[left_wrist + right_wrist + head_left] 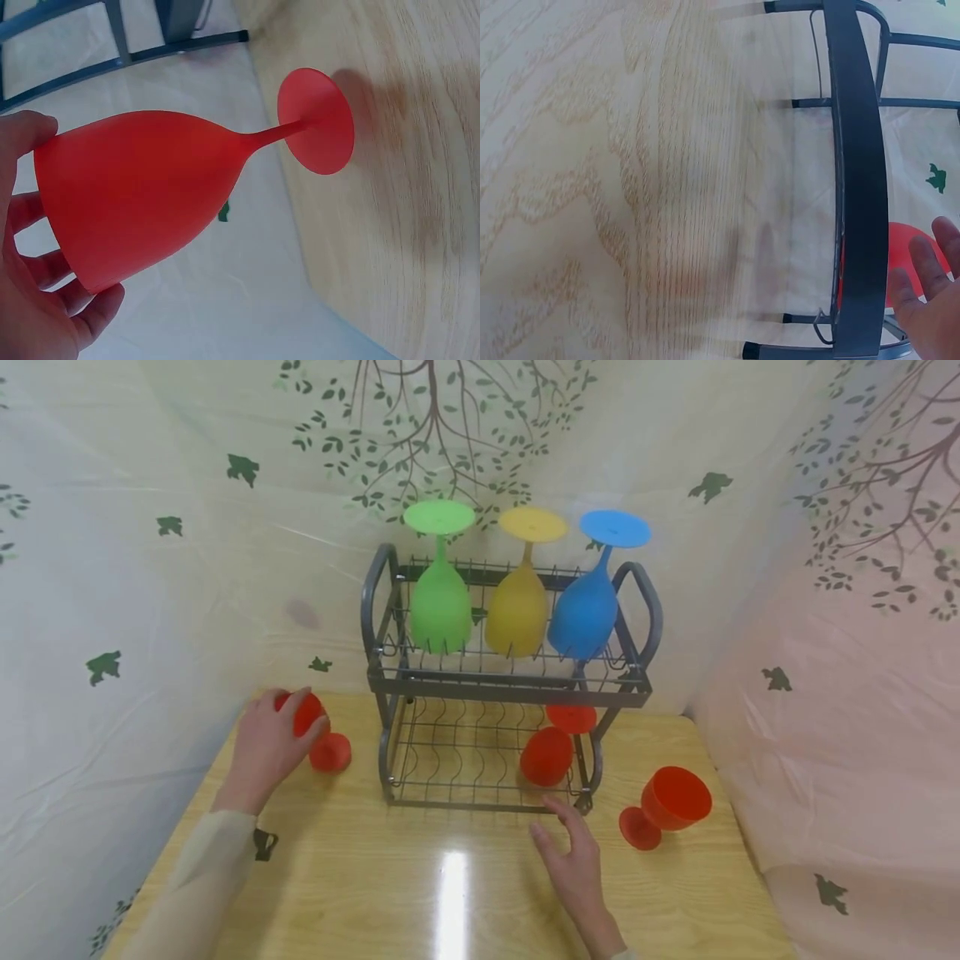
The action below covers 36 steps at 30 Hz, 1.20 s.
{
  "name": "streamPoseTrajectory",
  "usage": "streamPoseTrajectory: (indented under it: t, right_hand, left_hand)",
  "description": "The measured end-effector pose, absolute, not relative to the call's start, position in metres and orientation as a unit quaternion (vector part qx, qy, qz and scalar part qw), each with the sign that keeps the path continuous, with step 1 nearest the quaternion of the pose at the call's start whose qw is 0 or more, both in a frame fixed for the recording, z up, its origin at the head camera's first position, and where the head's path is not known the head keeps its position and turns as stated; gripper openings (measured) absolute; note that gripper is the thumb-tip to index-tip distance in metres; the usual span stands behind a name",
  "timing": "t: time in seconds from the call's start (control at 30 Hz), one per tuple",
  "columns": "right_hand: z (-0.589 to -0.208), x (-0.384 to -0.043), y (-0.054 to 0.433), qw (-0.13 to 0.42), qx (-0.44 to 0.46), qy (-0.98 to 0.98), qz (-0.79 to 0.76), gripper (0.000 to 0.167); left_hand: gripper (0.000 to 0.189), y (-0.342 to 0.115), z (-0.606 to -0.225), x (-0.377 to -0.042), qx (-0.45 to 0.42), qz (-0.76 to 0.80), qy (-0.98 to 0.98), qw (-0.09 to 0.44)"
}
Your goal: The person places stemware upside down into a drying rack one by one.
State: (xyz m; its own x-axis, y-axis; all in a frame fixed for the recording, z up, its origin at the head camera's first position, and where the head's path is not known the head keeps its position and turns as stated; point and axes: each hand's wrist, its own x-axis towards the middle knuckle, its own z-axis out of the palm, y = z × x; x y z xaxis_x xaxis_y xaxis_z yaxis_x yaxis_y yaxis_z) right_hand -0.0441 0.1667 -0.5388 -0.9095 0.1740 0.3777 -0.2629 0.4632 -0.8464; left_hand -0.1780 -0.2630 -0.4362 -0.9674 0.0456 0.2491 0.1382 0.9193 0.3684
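Note:
My left hand holds a red goblet by the rim of its bowl, thumb on one side and fingers on the other. The goblet's round foot is low by the tabletop; whether it touches I cannot tell. My right hand, fingers apart and holding nothing, is just in front of the dish rack. Close to it, a second red goblet leans on the rack's lower tier, its foot raised toward the back. A third red goblet stands on the table right of the rack.
On the rack's upper tier, a green goblet, a yellow goblet and a blue goblet rest upside down. The wooden table meets a leaf-patterned cloth behind and at the sides.

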Motion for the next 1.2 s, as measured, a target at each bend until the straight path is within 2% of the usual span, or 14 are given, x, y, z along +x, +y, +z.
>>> streamPoseTrajectory:
  t: [0.33,0.63,0.83,1.2]
  right_hand:
    - [-0.536,-0.046,0.164,0.213,0.027,-0.827,0.52,0.041]
    - [-0.536,-0.048,0.162,0.215,0.036,-0.826,0.52,0.04]
    - [-0.534,-0.048,0.161,0.22,0.047,-0.824,0.519,0.039]
    - [-0.528,-0.047,0.157,0.214,0.048,-0.825,0.521,0.04]
  left_hand:
    - [0.054,-0.266,-0.427,-0.14,-0.036,-0.27,-0.941,0.2]
    - [0.053,-0.269,-0.413,-0.115,-0.008,-0.335,-0.916,0.22]
    - [0.055,-0.271,-0.406,-0.1,0.006,-0.336,-0.906,0.257]
    - [0.054,-0.269,-0.413,-0.075,0.068,-0.417,-0.875,0.235]
